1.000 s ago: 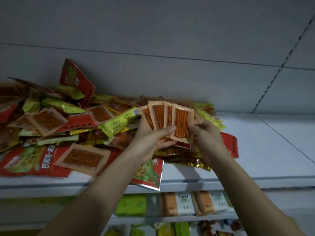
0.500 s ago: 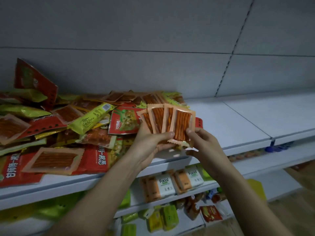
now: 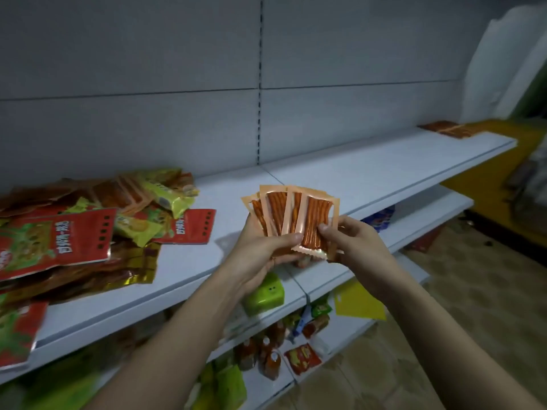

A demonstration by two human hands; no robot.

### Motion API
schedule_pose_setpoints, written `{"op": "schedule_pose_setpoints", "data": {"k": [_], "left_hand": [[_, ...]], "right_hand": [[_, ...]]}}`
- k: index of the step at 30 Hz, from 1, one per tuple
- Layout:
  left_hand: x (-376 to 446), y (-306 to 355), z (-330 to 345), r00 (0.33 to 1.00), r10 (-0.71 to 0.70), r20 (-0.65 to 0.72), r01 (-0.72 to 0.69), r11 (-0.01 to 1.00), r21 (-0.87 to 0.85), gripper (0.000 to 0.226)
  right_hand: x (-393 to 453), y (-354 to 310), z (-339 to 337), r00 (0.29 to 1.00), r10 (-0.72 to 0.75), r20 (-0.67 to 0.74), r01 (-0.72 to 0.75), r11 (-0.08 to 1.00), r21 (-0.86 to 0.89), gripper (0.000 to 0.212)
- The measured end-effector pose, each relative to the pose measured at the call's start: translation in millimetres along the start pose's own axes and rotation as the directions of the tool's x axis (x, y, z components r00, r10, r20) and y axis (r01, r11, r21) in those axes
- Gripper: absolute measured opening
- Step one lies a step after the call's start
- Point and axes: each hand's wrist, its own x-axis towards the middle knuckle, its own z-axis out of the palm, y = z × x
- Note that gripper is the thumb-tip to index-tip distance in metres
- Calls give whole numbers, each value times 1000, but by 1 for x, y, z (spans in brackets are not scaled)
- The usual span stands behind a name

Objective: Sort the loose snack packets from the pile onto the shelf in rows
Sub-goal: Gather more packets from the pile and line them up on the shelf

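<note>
Turning right since a second ago, I've swung the pile (image 3: 88, 232) out to nine o'clock. My left hand (image 3: 260, 253) and right hand (image 3: 355, 247) each keep a pinching grip on the fanned stick packets (image 3: 291, 220), now over bare shelf (image 3: 370, 173); a started row (image 3: 450, 130) shows at two o'clock, likely my target.

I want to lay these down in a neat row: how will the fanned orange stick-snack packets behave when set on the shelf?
The orange packets stand upright in a fan between the left hand and right hand, so they are probably fairly stiff and light. Their film looks glossy, so they may slide over each other. Being flat, they should lie steady on the shelf without rolling.
</note>
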Motion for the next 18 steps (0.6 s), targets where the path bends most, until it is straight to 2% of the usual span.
{"op": "schedule_pose_setpoints", "data": {"k": [6,11,18], "left_hand": [[37,-40,95,996,-50,68,49,999,17,64],[71,-61,160,988,-102,117,106,994,-32,45],[147,-87,231,984,-107,142,107,994,3,38]], "right_hand": [[4,13,-112,1000,-8,-5,7,999,-53,18],[21,22,-190,999,12,-41,-13,1000,-27,13],[76,41,-274,994,42,-104,-41,999,16,21]]}}
